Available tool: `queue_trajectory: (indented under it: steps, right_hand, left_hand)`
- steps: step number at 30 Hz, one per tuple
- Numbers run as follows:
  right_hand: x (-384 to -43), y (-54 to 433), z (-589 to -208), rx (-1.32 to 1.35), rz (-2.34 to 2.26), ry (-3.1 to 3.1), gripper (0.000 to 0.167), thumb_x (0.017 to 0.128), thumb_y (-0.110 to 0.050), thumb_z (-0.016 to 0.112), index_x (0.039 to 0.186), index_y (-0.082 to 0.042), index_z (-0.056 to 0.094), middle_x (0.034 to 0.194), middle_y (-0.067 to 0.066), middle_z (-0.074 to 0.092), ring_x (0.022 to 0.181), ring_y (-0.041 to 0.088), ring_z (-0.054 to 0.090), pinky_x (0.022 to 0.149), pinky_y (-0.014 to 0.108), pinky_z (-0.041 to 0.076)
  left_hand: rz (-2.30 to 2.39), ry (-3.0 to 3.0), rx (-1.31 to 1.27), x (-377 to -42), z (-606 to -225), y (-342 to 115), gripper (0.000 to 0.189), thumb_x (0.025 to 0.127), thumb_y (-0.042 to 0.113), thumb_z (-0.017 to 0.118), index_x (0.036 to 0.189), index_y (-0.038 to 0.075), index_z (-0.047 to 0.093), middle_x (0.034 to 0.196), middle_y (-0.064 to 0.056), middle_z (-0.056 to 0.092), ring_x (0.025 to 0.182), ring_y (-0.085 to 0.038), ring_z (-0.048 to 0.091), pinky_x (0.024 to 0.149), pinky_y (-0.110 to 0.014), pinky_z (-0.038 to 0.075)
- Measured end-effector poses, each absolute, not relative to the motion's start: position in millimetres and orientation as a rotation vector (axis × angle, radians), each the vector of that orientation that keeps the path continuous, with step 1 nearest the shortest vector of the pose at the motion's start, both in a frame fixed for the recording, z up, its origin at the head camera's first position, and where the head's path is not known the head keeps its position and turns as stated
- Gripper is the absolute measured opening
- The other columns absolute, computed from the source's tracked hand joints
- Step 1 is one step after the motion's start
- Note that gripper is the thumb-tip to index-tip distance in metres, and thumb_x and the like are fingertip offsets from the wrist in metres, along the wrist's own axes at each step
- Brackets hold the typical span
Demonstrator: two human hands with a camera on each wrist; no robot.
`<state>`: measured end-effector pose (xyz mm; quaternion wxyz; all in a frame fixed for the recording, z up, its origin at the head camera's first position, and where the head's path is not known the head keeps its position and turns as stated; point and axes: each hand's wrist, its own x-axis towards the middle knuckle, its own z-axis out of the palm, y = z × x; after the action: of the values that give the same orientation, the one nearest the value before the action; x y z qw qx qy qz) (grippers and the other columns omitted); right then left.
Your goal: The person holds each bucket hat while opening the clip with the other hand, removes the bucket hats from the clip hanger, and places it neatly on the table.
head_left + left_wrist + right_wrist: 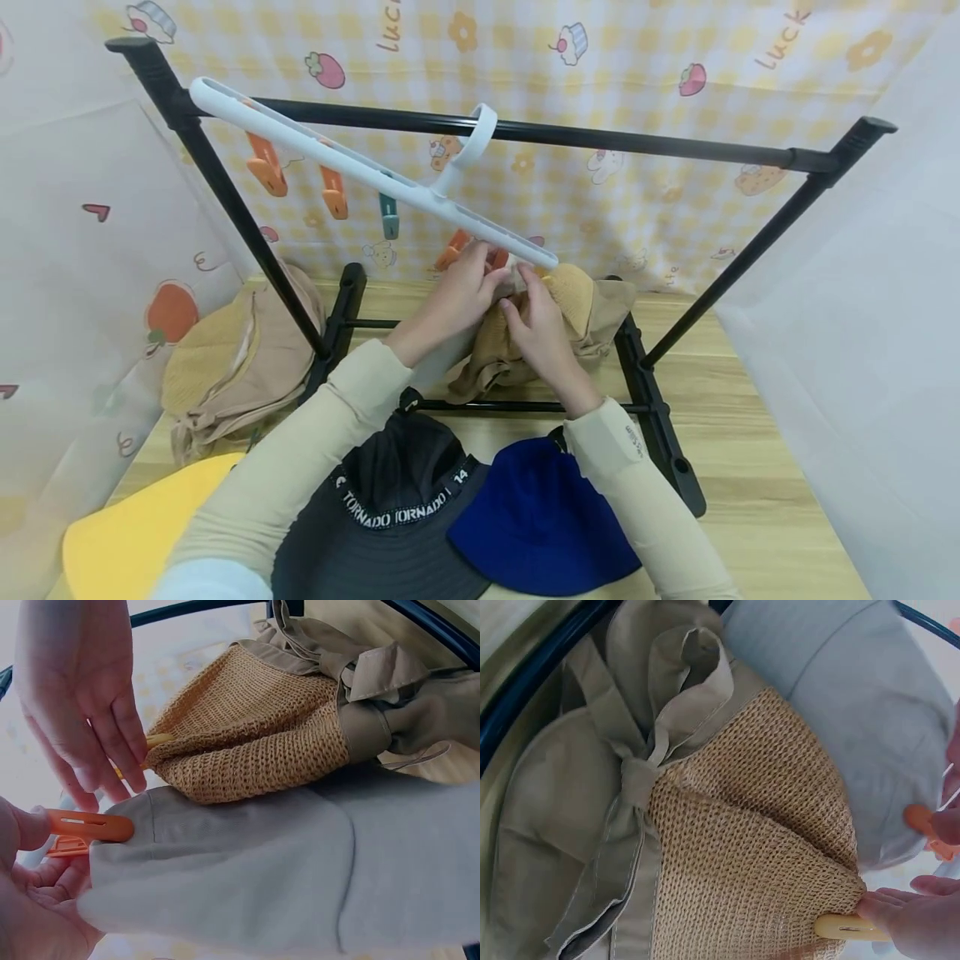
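Observation:
My left hand (457, 290) pinches an orange clothespin (94, 826) under the low end of a white hanger (300, 143). The clothespin's tip bites the edge of a light grey hat (225, 862). Beside it hangs a tan hat with a woven straw crown and cloth brim (742, 847), a yellow clothespin (844, 927) at its crown. My right hand (543, 333) touches that crown near the yellow clothespin, its fingers fairly straight in the left wrist view. The hanger tilts down to the right from a black rack bar (637, 143).
Two orange clothespins (267, 167) and a green one (388, 218) hang along the hanger. Another tan hat (262, 350) lies left of the rack. In front lie a yellow hat (142, 525), a black hat (375, 542) and a blue bucket hat (536, 517).

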<state>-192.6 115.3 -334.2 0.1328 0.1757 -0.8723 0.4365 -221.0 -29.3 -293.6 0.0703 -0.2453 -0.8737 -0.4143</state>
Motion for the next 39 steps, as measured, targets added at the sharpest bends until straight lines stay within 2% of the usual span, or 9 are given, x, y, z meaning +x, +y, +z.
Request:
queue_trajectory:
  steps: [4,7,13,16,23,28,32,34,39]
  right_hand:
    - [-196,115,-336,0.589,1.166,-2.487,0.048,0.093,-0.007,0.05,0.138,0.003,0.037,0.143,0.021,0.038,0.135,0.031,0.033,0.111,0.043,0.027]
    - [-198,119,-334,0.66,1.142,-2.487,0.046,0.091,-0.003,0.051,0.136,0.0,0.041,0.144,0.017,0.039,0.135,0.029,0.033,0.111,0.042,0.029]
    - [-202,127,-331,0.798,1.17,-2.517,0.049,0.089,0.001,0.052,0.137,-0.006,0.043,0.146,0.009,0.039,0.134,0.026,0.037,0.109,0.042,0.032]
    - [-204,127,-331,0.833,1.163,-2.521,0.05,0.089,0.0,0.054,0.137,-0.006,0.042,0.145,0.01,0.04,0.133,0.027,0.038,0.11,0.042,0.031]
    - [-206,121,-331,0.796,1.022,-2.577,0.056,0.088,-0.002,0.058,0.139,-0.002,0.037,0.142,0.016,0.041,0.13,0.029,0.04,0.107,0.041,0.035]
    - [-209,121,-332,0.901,0.961,-2.592,0.058,0.086,-0.003,0.059,0.14,-0.005,0.037,0.144,0.014,0.037,0.13,0.028,0.039,0.105,0.043,0.036]
    - [-209,124,-328,0.915,1.095,-2.601,0.051,0.085,-0.006,0.06,0.134,-0.01,0.046,0.143,0.008,0.042,0.129,0.025,0.042,0.105,0.042,0.036]
    - [-209,126,-325,0.915,1.17,-2.609,0.042,0.085,-0.007,0.062,0.126,-0.008,0.053,0.14,0.007,0.046,0.13,0.025,0.042,0.107,0.042,0.035]
    - [-207,127,-317,0.9,1.29,-2.634,0.022,0.084,-0.013,0.068,0.104,-0.004,0.065,0.12,0.012,0.062,0.115,0.026,0.055,0.1,0.043,0.04]
  left_hand:
    - [-1.182,-2.658,-0.753,-220,-289,-33,0.031,0.099,0.019,0.043,0.125,0.002,0.043,0.112,-0.012,0.053,0.097,-0.021,0.054,0.082,-0.032,0.048]
    - [-1.179,-2.675,-0.79,-220,-285,-36,0.03,0.099,0.018,0.042,0.124,0.001,0.044,0.106,-0.012,0.052,0.092,-0.022,0.053,0.079,-0.033,0.047]
    - [-1.204,-2.709,-0.841,-221,-280,-42,0.018,0.1,0.018,0.041,0.105,0.002,0.047,0.089,-0.009,0.049,0.076,-0.02,0.049,0.066,-0.029,0.044]
    - [-1.203,-2.712,-0.863,-221,-280,-45,0.014,0.1,0.017,0.04,0.101,0.004,0.045,0.085,-0.009,0.047,0.071,-0.019,0.046,0.062,-0.028,0.041]
    - [-1.245,-2.699,-0.931,-222,-281,-49,0.013,0.1,0.015,0.039,0.097,0.004,0.045,0.08,-0.008,0.047,0.066,-0.02,0.045,0.061,-0.028,0.04]
    - [-1.379,-2.691,-0.978,-221,-281,-51,0.016,0.101,0.018,0.034,0.096,0.005,0.042,0.077,-0.008,0.048,0.066,-0.02,0.046,0.065,-0.029,0.04]
    - [-1.456,-2.679,-1.013,-221,-280,-53,0.014,0.102,0.017,0.031,0.101,0.006,0.038,0.076,-0.008,0.047,0.066,-0.021,0.045,0.067,-0.029,0.039]
    - [-1.472,-2.692,-1.022,-221,-279,-54,0.013,0.102,0.017,0.03,0.104,0.006,0.037,0.078,-0.008,0.047,0.067,-0.021,0.045,0.068,-0.029,0.039]
    - [-1.481,-2.744,-1.029,-220,-277,-57,0.015,0.102,0.019,0.03,0.107,0.006,0.037,0.083,-0.008,0.045,0.072,-0.02,0.044,0.071,-0.029,0.039]
